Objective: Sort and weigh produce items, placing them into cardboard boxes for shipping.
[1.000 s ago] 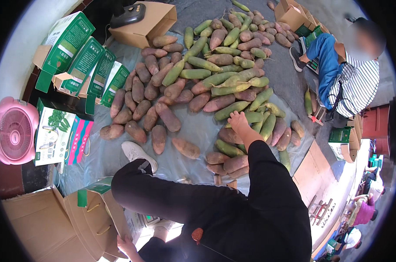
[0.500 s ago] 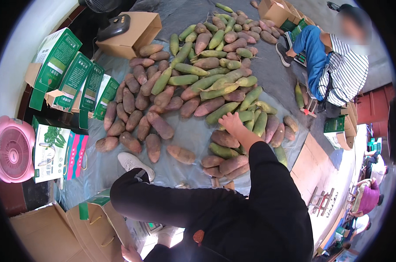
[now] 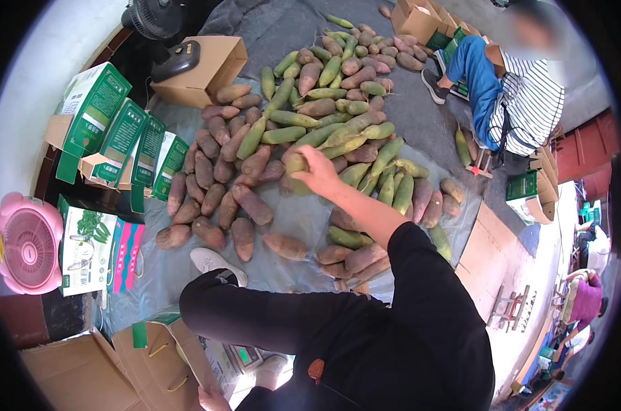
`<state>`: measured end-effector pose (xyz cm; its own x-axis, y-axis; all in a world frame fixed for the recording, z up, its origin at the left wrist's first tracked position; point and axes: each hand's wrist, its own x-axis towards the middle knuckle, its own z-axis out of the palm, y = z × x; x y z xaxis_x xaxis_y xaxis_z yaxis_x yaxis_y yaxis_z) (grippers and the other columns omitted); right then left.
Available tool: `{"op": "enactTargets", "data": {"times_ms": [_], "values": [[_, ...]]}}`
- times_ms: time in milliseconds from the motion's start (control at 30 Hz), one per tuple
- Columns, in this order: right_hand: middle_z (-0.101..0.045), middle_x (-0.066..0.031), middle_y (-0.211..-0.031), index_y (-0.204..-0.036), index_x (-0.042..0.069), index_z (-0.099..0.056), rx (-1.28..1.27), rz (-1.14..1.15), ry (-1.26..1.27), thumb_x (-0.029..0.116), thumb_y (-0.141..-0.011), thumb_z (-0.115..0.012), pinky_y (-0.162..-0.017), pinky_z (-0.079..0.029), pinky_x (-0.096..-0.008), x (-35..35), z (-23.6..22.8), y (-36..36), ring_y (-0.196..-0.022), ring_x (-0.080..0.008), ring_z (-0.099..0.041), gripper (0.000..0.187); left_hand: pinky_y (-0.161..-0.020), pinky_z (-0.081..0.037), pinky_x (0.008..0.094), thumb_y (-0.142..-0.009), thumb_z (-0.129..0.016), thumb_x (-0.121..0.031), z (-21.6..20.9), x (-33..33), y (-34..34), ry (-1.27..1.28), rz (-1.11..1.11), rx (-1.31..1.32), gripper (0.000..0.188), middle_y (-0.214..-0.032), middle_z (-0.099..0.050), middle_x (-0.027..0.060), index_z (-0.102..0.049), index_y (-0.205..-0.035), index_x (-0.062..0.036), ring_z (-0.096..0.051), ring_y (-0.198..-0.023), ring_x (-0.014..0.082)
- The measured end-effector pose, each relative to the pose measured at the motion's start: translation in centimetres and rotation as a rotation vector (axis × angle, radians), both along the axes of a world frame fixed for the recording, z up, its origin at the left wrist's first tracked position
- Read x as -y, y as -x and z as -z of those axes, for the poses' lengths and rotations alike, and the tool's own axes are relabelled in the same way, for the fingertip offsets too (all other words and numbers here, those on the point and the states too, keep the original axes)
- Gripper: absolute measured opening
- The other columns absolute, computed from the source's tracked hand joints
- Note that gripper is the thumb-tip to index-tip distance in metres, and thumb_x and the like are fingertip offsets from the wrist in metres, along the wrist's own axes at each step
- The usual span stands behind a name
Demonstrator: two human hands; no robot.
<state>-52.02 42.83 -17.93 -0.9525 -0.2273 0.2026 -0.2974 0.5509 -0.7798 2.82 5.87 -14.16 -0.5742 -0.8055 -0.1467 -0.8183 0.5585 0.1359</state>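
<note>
My right hand (image 3: 317,172) is closed around a green radish (image 3: 295,172), slightly blurred, raised over the pile's near middle. Under it lie more green radishes (image 3: 404,195) and several reddish-brown radishes (image 3: 252,204) on a pale plastic sheet (image 3: 273,274). At the bottom edge, my left hand (image 3: 213,399) grips the rim of an open cardboard box (image 3: 143,353), its fingers partly hidden by the box. A digital scale (image 3: 247,356) with a lit display is partly visible beside that box, near my foot.
Green cartons (image 3: 95,109) stand along the left wall, near a pink fan (image 3: 28,243) and a printed box (image 3: 88,250). A brown carton (image 3: 218,68) is behind the pile. At the upper right sits a person in a striped shirt (image 3: 529,103). A small wooden stool (image 3: 509,308) stands at right.
My right hand has lifted a green radish from the pile's right side and carried it left. My left hand stays at the box rim. The view has shifted slightly.
</note>
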Motion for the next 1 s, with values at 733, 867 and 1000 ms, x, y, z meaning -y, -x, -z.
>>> {"op": "enactTargets", "data": {"times_ms": [733,867,1000], "values": [[-0.058,-0.0076,-0.086,-0.09,0.01,-0.056,-0.426,-1.131,0.694,0.017,-0.061,-0.076,-0.07,-0.044,-0.0422,34.0,-18.3,-25.1,-0.086,-0.0305,-0.058,0.036,-0.068,-0.047,0.0466,-0.078,-0.058,-0.012,-2.3,-1.6,3.3,-0.018,-0.119,0.059,0.012,-0.079,-0.061,0.0186,-0.058,-0.089,-0.0063,-0.06,-0.08,0.0371],[-0.057,-0.0001,-0.087,-0.091,0.017,-0.058,-0.732,-1.168,0.16,0.023,-0.081,-0.053,-0.089,-0.035,-0.0573,35.1,-12.8,-30.6,-0.095,-0.0202,-0.053,0.013,-0.065,-0.045,0.0482,-0.079,-0.055,-0.015,-1.5,-1.4,2.4,-0.052,-0.086,-0.038,0.017,-0.077,-0.061,0.022,-0.059,-0.091,-0.0033,-0.059,-0.075,0.0403],[-0.06,0.0003,-0.087,-0.086,0.014,-0.063,-0.589,-1.218,-0.094,0.03,-0.08,-0.058,-0.087,-0.036,-0.0514,32.4,-15.9,-26.7,-0.094,-0.0196,-0.055,0.017,-0.064,-0.044,0.0481,-0.078,-0.053,-0.009,-2.2,-1.5,3.1,-0.053,0.0,-0.088,0.015,-0.075,-0.059,0.0252,-0.057,-0.089,0.0011,-0.058,-0.074,0.0424]]}}
